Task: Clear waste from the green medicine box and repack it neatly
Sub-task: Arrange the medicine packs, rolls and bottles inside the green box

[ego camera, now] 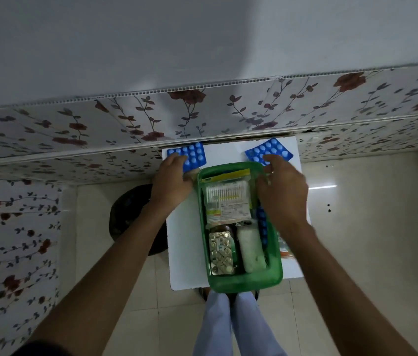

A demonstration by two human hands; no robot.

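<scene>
Floral wall panels back a small white table [185, 253] where the green medicine box [244, 280] sits, its long axis running near to far. Left hand [170, 179] lies just left of the box's far corner, fingers curled onto a blue blister strip [190, 155]; whether it grips or merely presses the strip I cannot tell. Right hand [281, 191] hovers over the box's far right rim, fingers loosely bent, their tips reaching a second blue strip [272, 150]. Both strips lie beyond the box, so each likely comes back nearward into it. Inside are cotton buds [226, 195], a gold strip [220, 253] and a white roll [251, 249]. A dark bag [125, 214] on the floor is half hidden by the left forearm.
</scene>
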